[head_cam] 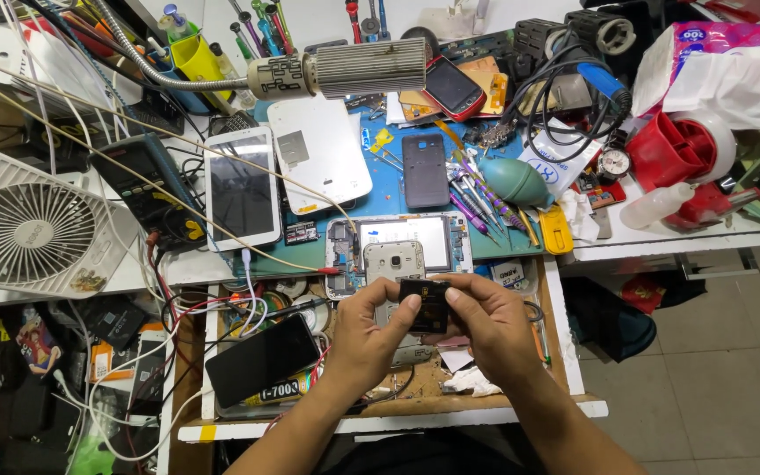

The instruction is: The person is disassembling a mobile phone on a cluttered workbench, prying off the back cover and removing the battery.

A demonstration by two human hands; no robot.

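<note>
My left hand (364,327) and right hand (488,318) pinch a small black part (424,303) between thumbs and fingers (411,305), held over the drawer (565,347). Probably a battery: light, stiff, smooth, so slippery. Best gripped by its short edges. Opened phone (395,255) just beyond my fingers.

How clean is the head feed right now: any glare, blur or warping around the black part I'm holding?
Head view: even, bright light with soft shadows; the small black part between the left hand and right hand is sharp, its surface detail lost in darkness. Mild glare on the white tablet. Wide-angle warping bends the edges, notably the white fan.
</note>
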